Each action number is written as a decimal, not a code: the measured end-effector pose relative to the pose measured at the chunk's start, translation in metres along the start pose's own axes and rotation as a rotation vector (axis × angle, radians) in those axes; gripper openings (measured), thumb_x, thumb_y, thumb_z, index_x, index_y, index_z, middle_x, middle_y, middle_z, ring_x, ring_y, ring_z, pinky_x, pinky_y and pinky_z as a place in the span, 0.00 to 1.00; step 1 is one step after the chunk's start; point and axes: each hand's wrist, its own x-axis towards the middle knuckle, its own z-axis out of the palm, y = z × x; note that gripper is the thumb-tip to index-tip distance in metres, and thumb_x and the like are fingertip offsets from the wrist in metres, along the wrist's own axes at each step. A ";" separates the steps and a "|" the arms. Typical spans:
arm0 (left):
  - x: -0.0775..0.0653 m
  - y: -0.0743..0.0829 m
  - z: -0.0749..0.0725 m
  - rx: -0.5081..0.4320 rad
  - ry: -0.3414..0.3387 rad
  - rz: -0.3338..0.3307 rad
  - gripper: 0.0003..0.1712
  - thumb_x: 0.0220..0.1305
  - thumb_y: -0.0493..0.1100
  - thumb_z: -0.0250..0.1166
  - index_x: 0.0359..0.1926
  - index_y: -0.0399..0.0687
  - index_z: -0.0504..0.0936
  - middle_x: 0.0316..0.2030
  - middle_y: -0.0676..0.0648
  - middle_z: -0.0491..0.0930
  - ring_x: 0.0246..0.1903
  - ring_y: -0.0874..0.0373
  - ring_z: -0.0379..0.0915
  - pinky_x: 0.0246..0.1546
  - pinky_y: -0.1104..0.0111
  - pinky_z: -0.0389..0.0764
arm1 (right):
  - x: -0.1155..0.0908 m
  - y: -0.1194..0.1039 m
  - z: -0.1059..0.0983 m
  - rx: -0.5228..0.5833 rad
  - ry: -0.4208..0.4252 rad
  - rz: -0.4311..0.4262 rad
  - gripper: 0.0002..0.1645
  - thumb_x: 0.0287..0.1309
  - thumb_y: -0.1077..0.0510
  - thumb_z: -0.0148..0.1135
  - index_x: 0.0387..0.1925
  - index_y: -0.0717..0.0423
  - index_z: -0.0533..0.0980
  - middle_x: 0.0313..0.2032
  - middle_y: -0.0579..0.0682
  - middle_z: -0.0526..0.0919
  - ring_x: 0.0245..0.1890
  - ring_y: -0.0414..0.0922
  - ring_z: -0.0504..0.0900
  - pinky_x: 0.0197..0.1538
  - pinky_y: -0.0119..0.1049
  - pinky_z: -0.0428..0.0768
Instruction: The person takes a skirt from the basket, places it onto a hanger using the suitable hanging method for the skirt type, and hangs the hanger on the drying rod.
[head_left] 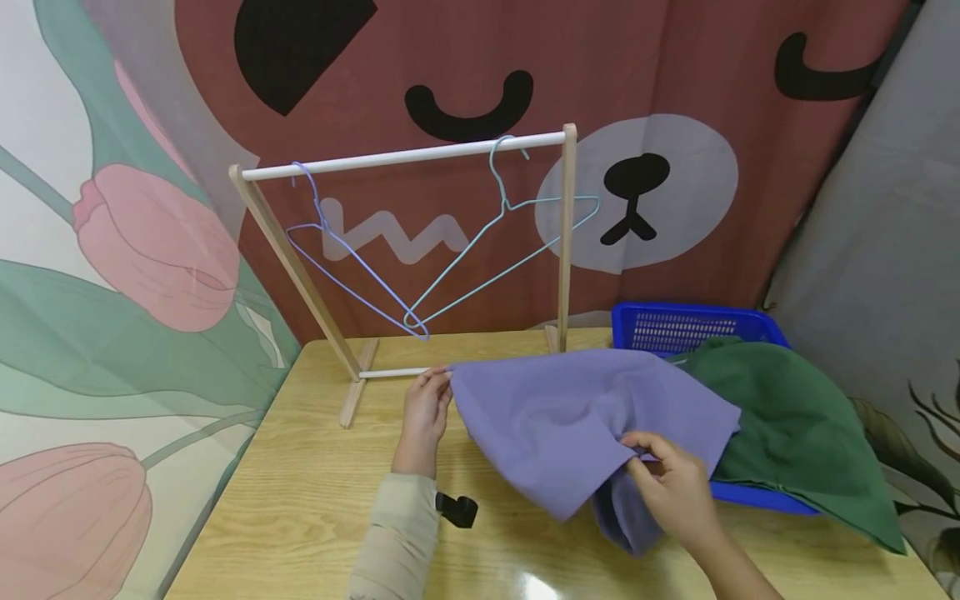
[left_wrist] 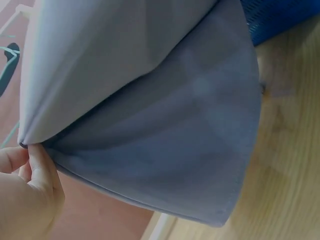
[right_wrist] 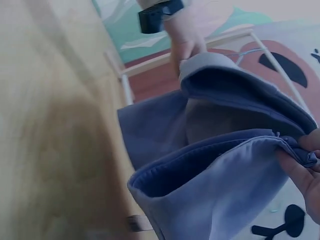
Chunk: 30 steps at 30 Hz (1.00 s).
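Trouble spots, nearest first: what are you watching?

"My right hand (head_left: 671, 492) is pinching an edge of the purple cloth (head_left: 536, 408). If I'm gripping too little, that edge could slip and its folds could collapse."

"And the other side?"

"My left hand (head_left: 427, 404) is pinching the cloth's left corner. The cloth is hanging between both hands above the worktop (head_left: 285, 517), gaping open, so pulling unevenly could twist it."

"What's beside it?"

"Its right end is overlapping the green cloth (head_left: 795, 417) as I'm looking; I can't tell whether they're touching. If they're catching, a tug could drag the green one off the blue basket (head_left: 701, 310)."

"Farther back?"

"A blue hanger (head_left: 375, 277) and a teal hanger (head_left: 457, 262) are hanging from the rack (head_left: 566, 242). Their lower ends are appearing crossed, so bumping one could tangle both."
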 end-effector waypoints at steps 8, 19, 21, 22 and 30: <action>0.007 -0.007 -0.009 -0.003 0.029 -0.013 0.07 0.52 0.22 0.49 0.26 0.33 0.71 0.24 0.46 0.69 0.23 0.61 0.70 0.29 0.75 0.74 | -0.013 0.017 0.018 -0.041 -0.096 -0.081 0.16 0.30 0.77 0.59 0.25 0.59 0.75 0.27 0.51 0.79 0.23 0.40 0.76 0.23 0.19 0.72; 0.019 -0.016 -0.018 0.118 0.057 -0.054 0.05 0.53 0.24 0.51 0.30 0.33 0.70 0.28 0.46 0.69 0.27 0.62 0.67 0.32 0.76 0.73 | -0.028 0.036 0.040 -0.047 -0.268 -0.060 0.17 0.30 0.78 0.57 0.24 0.57 0.73 0.27 0.46 0.76 0.25 0.39 0.75 0.22 0.25 0.73; 0.036 -0.032 -0.031 0.134 0.028 -0.035 0.04 0.52 0.26 0.54 0.31 0.34 0.71 0.29 0.45 0.70 0.28 0.61 0.68 0.33 0.75 0.73 | -0.031 0.040 0.043 -0.059 -0.299 -0.023 0.16 0.30 0.77 0.57 0.24 0.57 0.73 0.28 0.46 0.76 0.25 0.39 0.74 0.23 0.26 0.73; 0.052 -0.046 -0.044 0.122 -0.004 -0.015 0.05 0.51 0.27 0.55 0.32 0.34 0.72 0.29 0.45 0.71 0.29 0.60 0.69 0.33 0.74 0.74 | -0.033 0.042 0.045 -0.071 -0.319 -0.003 0.16 0.31 0.77 0.58 0.24 0.56 0.73 0.28 0.45 0.76 0.25 0.38 0.74 0.24 0.26 0.73; 0.147 -0.129 -0.120 0.102 -0.069 0.007 0.08 0.50 0.29 0.59 0.34 0.35 0.75 0.34 0.41 0.74 0.34 0.53 0.73 0.35 0.67 0.76 | -0.047 0.057 0.056 -0.144 -0.410 0.037 0.15 0.35 0.75 0.59 0.26 0.56 0.73 0.29 0.45 0.75 0.28 0.39 0.74 0.27 0.27 0.74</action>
